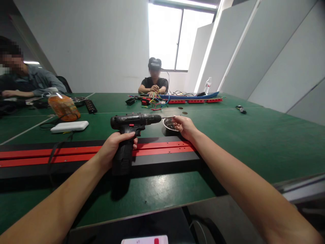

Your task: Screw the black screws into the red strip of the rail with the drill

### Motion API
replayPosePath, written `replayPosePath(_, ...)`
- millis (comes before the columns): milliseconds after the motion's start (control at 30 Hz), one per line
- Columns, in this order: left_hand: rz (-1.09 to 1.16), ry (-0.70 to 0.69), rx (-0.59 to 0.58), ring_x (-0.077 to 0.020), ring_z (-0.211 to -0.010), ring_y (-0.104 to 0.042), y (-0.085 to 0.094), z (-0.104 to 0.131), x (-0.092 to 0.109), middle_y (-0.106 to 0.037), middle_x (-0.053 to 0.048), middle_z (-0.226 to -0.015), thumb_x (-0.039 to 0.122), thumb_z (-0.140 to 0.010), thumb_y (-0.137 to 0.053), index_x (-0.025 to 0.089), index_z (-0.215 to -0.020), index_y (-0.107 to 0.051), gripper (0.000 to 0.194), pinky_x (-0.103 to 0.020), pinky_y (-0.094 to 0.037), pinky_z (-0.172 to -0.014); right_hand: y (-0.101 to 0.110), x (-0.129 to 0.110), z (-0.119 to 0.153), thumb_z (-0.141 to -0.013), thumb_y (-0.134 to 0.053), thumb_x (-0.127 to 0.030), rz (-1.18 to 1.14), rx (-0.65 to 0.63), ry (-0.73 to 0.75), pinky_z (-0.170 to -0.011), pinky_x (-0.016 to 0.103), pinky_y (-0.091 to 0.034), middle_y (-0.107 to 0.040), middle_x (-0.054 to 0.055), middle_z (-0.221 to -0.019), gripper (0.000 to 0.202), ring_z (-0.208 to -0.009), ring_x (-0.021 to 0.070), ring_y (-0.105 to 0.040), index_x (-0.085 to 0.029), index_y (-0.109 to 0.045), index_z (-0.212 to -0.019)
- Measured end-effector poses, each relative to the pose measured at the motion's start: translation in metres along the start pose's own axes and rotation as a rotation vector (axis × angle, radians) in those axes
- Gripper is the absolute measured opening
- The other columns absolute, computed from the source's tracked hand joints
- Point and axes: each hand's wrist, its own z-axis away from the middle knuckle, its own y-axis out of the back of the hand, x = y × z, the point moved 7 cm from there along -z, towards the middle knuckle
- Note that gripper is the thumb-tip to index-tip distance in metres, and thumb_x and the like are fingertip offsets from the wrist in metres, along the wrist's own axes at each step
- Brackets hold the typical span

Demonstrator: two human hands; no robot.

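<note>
A black cordless drill (127, 123) is held by its handle in my left hand (115, 145), which is wrapped round the grip below the trigger. Its thin bit (166, 117) points right, toward my right hand (185, 127). The fingers of that hand are pinched together at the bit's tip; whatever they hold there is too small to make out. Just under them stands a round metal bowl (166, 126) with small dark parts inside, partly hidden by the hand. Below both hands lies a long black and red rail (157, 152) with small holes along its red strips.
On the green table (266, 142) are a white power bank (69, 126) with a cable, an orange drink bottle (63, 105) and a black cable bundle (241, 109). Farther back, red sockets and wires lie beside a blue strip (188, 97). Two people sit at the table.
</note>
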Motion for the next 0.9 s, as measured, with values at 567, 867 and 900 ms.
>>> replayPosePath(567, -0.023, 0.014, 0.020, -0.0144, -0.059, -0.063, -0.0005, 0.0003, 0.0005, -0.065, -0.007, -0.078, 0.025, -0.077, -0.072, 0.010, -0.085, -0.066, 0.018, -0.023, -0.052, -0.046, -0.0051, -0.0004, 0.0053, -0.068, -0.073, -0.019, -0.103, -0.022, -0.090, -0.053, 0.023, -0.047, -0.062, 0.002, -0.065, 0.011, -0.055, 0.0112, -0.051, -0.016, -0.063, -0.073)
replayPosePath(867, -0.017, 0.010, 0.030, -0.0140, -0.059, -0.063, 0.0005, 0.0016, 0.0007, -0.065, -0.007, -0.079, 0.024, -0.078, -0.072, 0.009, -0.087, -0.066, 0.019, -0.023, -0.053, -0.047, -0.0050, -0.0002, 0.0062, -0.068, -0.071, -0.021, -0.077, -0.009, -0.108, -0.057, 0.025, -0.049, -0.063, 0.003, -0.068, 0.011, -0.056, 0.0118, -0.053, -0.017, -0.061, -0.071)
replayPosePath(900, -0.015, 0.012, 0.030, -0.0141, -0.059, -0.063, 0.0007, 0.0015, 0.0004, -0.065, -0.007, -0.079, 0.024, -0.078, -0.072, 0.009, -0.087, -0.066, 0.018, -0.023, -0.053, -0.047, -0.0050, 0.0001, 0.0059, -0.068, -0.071, -0.021, -0.074, -0.015, -0.108, -0.058, 0.025, -0.049, -0.064, 0.003, -0.069, 0.012, -0.057, 0.0118, -0.053, -0.017, -0.061, -0.070)
